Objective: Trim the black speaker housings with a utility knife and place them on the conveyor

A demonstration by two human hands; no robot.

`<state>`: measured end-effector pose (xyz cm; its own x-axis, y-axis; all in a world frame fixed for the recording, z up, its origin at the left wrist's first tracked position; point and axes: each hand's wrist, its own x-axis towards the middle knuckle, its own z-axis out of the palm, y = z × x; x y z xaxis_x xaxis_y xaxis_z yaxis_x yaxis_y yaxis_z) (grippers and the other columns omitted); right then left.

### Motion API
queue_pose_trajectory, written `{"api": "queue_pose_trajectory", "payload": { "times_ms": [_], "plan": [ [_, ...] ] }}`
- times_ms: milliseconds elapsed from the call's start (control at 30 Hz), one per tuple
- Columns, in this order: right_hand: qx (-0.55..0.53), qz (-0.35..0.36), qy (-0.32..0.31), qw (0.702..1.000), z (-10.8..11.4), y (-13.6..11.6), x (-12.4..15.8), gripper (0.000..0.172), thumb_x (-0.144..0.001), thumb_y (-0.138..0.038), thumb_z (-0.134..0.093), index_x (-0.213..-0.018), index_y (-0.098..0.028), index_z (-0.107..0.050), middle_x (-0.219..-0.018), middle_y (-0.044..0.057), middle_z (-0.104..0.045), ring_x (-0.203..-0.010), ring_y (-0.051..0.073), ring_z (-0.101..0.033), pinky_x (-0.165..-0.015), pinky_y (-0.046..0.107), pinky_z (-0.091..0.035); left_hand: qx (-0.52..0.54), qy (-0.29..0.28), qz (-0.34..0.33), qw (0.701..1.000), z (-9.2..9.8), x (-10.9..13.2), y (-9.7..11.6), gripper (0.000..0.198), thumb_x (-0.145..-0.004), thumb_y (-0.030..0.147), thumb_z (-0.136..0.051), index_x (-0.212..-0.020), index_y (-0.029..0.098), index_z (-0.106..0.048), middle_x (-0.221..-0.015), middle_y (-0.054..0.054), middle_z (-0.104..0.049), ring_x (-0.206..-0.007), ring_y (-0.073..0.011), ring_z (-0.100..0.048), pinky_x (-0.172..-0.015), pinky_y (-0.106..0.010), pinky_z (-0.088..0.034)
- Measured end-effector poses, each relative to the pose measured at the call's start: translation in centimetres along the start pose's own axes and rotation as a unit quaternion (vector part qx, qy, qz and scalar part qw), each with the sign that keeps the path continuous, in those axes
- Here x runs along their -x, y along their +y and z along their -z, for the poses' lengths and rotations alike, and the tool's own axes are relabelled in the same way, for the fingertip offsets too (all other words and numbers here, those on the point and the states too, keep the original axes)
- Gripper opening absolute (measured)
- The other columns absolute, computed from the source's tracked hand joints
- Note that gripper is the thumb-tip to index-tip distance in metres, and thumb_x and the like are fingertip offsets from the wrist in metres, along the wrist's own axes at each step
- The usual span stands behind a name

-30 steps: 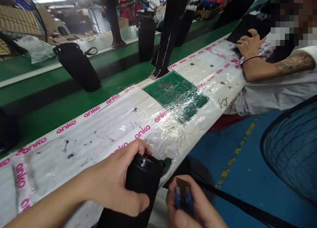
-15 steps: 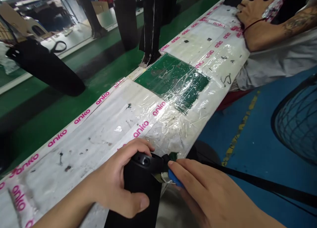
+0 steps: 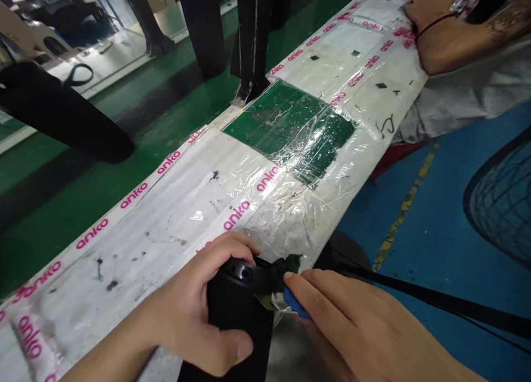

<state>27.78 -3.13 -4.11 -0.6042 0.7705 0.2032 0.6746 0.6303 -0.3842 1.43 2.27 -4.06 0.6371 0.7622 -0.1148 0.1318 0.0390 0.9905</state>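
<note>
My left hand (image 3: 207, 310) is wrapped round the top end of a long black piece (image 3: 236, 338), whose dark rim has small holes. The piece lies at the near edge of the white, tape-covered table (image 3: 166, 221). Beside it, my right hand (image 3: 348, 315) is closed on a small blue-handled tool (image 3: 295, 304). The tool's metal end points left, against the black piece just below its rim. A black strap (image 3: 415, 293) runs off to the right from near my right hand.
Farther along the table, a green patch (image 3: 290, 127) shows under clear film. Another person's arm (image 3: 464, 45) rests on the far right end. A wire fan cage (image 3: 501, 199) stands at right, and black pieces (image 3: 62, 111) hang or stand at left.
The view has shifted slightly. Both hands keep nearly the same hold, and the tool's metal end shows a little more. The other person's hand has moved toward the top edge.
</note>
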Motion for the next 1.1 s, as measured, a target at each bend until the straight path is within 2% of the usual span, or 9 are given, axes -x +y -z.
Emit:
{"api": "queue_pose_trajectory", "payload": {
  "times_ms": [167, 433, 567, 667, 800, 900, 1000, 1100],
  "plan": [
    [0.008, 0.000, 0.016, 1.000, -0.1, -0.2, 0.0, 0.036, -0.101, -0.011, -0.038, -0.135, -0.012, -0.051, -0.088, 0.006, -0.069, -0.066, 0.024, -0.065, -0.054, 0.038, -0.056, 0.008, -0.015, -0.004, 1.000, 0.3, 0.0, -0.4, 0.071, -0.059, 0.018, -0.085, -0.122, 0.036, -0.058, -0.132, -0.001, -0.054, -0.117, -0.0291, -0.057, -0.101, -0.039, -0.043],
    [0.067, -0.017, -0.015, 0.998, 0.1, -0.5, -0.3, 0.035, -0.099, -0.017, -0.048, -0.131, -0.017, -0.061, -0.085, 0.008, -0.068, -0.067, 0.023, -0.063, -0.056, 0.032, -0.051, 0.013, -0.016, -0.001, 1.000, 0.1, 0.2, -0.2, 0.076, -0.059, 0.014, -0.084, -0.125, 0.038, -0.057, -0.133, 0.001, -0.054, -0.118, -0.0278, -0.057, -0.103, -0.038, -0.043],
    [0.114, -0.019, -0.031, 0.993, -0.4, -0.5, -0.1, 0.036, -0.096, -0.021, -0.053, -0.130, -0.018, -0.062, -0.083, 0.009, -0.066, -0.065, 0.023, -0.059, -0.054, 0.031, -0.046, 0.019, -0.008, 0.001, 1.000, -0.1, 0.0, -0.1, 0.075, -0.059, 0.010, -0.084, -0.123, 0.038, -0.057, -0.138, 0.000, -0.053, -0.134, -0.0333, -0.049, -0.114, -0.043, -0.036],
    [0.138, -0.013, -0.050, 0.989, -0.6, -0.5, 0.1, 0.038, -0.092, -0.018, -0.054, -0.130, -0.017, -0.060, -0.082, 0.008, -0.065, -0.063, 0.022, -0.056, -0.053, 0.031, -0.043, 0.018, -0.006, -0.009, 1.000, -0.4, -0.3, 0.1, 0.071, -0.058, 0.008, -0.084, -0.118, 0.036, -0.058, -0.131, 0.001, -0.055, -0.141, -0.0343, -0.044, -0.121, -0.045, -0.031],
    [0.150, 0.006, -0.058, 0.987, -0.2, -0.4, -0.1, 0.045, -0.080, -0.008, -0.052, -0.124, -0.015, -0.055, -0.081, 0.006, -0.065, -0.060, 0.022, -0.058, -0.052, 0.032, -0.039, -0.012, -0.002, -0.012, 1.000, -0.7, -0.6, 0.7, 0.056, -0.057, 0.008, -0.077, -0.104, 0.030, -0.056, -0.114, 0.001, -0.058, -0.119, -0.0296, -0.058, -0.108, -0.044, -0.043],
    [0.134, 0.010, -0.062, 0.989, 0.5, -0.5, -0.6, 0.049, -0.067, -0.003, -0.049, -0.114, -0.016, -0.052, -0.076, 0.003, -0.063, -0.054, 0.021, -0.059, -0.048, 0.034, -0.033, -0.047, -0.004, 0.018, 0.999, -0.8, -0.7, 1.3, 0.042, -0.058, 0.008, -0.070, -0.092, 0.025, -0.053, -0.107, 0.000, -0.057, -0.101, -0.0252, -0.060, -0.094, -0.042, -0.049],
    [0.110, -0.017, -0.141, 0.984, 1.9, -0.8, -1.9, 0.043, -0.064, -0.003, -0.052, -0.102, -0.022, -0.051, -0.072, 0.000, -0.062, -0.047, 0.020, -0.058, -0.046, 0.036, -0.024, -0.058, -0.009, 0.055, 0.997, -0.7, -0.7, 1.8, 0.036, -0.061, 0.011, -0.069, -0.091, 0.024, -0.053, -0.099, 0.001, -0.055, -0.087, -0.0205, -0.057, -0.077, -0.035, -0.049],
    [0.104, -0.040, -0.283, 0.953, 3.7, -1.3, -4.1, 0.044, -0.063, -0.006, -0.059, -0.104, -0.022, -0.054, -0.072, 0.000, -0.066, -0.046, 0.023, -0.059, -0.045, 0.035, -0.015, -0.054, -0.010, 0.082, 0.995, -0.6, -0.7, 1.9, 0.032, -0.067, 0.020, -0.073, -0.094, 0.025, -0.055, -0.095, 0.002, -0.055, -0.082, -0.0191, -0.056, -0.070, -0.032, -0.047]
  ]
}}
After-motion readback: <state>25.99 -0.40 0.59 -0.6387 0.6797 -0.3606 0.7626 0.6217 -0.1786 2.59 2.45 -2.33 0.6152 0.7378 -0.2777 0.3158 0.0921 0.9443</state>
